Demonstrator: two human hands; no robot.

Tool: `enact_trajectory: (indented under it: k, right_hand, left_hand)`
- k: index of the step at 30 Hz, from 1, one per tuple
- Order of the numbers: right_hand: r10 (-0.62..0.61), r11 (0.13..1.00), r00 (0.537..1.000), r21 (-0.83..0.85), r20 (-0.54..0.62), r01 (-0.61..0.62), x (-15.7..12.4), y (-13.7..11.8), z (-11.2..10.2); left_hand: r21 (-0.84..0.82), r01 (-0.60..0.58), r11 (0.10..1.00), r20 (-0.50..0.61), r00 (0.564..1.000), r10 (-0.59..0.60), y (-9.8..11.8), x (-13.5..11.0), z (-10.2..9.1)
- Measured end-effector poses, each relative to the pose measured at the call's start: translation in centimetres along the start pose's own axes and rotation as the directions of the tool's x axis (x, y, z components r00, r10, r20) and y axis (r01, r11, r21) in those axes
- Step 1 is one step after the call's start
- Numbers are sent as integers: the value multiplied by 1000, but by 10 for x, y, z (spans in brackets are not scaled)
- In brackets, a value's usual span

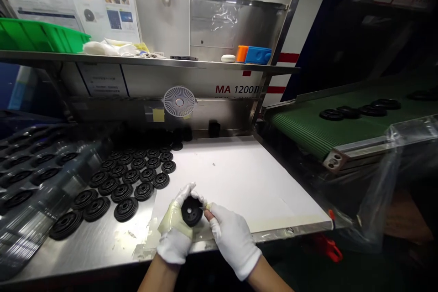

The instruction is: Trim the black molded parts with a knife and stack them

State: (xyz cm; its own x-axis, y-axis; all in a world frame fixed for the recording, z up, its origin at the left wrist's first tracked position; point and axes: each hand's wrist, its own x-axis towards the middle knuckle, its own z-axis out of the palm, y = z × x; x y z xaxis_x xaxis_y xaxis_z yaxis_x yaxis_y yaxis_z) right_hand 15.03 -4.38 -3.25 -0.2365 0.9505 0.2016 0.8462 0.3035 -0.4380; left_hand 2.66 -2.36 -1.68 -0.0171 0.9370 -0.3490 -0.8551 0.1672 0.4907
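My left hand (178, 219), in a white glove with a yellowish palm, is closed around the rim of a round black plastic wheel (192, 211). The wheel is tilted towards me, with a pale hole at its centre. My right hand (228, 232), also in a white glove, has its fingers pinched at the wheel's right edge. A small thin blade shows at its fingertips and touches the wheel or nearly so; the fingers hide most of it. A bare fingertip shows at the glove's thumb side.
Rows of black wheels (122, 192) lie on the metal table to the left, beside clear trays (51, 200) of wheels. A white sheet (232, 182) covers the table's middle. A small fan (179, 101) stands behind. On the right, a green conveyor (304, 127) carries several wheels.
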Motion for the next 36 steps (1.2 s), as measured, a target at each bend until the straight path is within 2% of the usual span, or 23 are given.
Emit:
enact_trajectory:
  k: [3, 8, 11, 17, 24, 30, 31, 34, 36]
  right_hand:
    - [15, 1000, 1000, 20, 8, -16, -3, -2, 2]
    - [56, 997, 998, 52, 32, -58, -13, -11, 12]
    - [75, 997, 997, 32, 16, -75, -13, -14, 15]
    - [60, 996, 998, 72, 0, -60, -9, -11, 10]
    - [93, 995, 996, -37, -10, -93, -16, -15, 18]
    - [73, 997, 997, 1, -30, -73, -16, -26, 24]
    - [72, 997, 997, 0, -33, -72, -15, -25, 24]
    - [74, 997, 996, 11, -59, -73, -14, -20, 23]
    - [93, 996, 993, 13, -72, -92, -14, -15, 24]
  left_hand:
    - [-86, 38, 996, -14, 999, -39, -2, 3, 3]
    - [-148, 12, 989, -8, 1000, -13, -5, 14, -1]
    - [-143, -29, 989, 3, 1000, 30, -5, 15, -6]
    - [-45, 80, 996, 105, 992, -75, -3, 7, -15]
    - [-107, -32, 994, 59, 998, 38, -6, 14, -15]
    - [-134, -145, 980, 21, 989, 149, -9, 16, -18]
    - [-114, -131, 985, 24, 991, 135, -9, 15, -19]
    - [-49, 9, 999, 79, 997, -5, -6, 13, -21]
    - [-65, 66, 996, 95, 994, -59, -4, 13, -21]
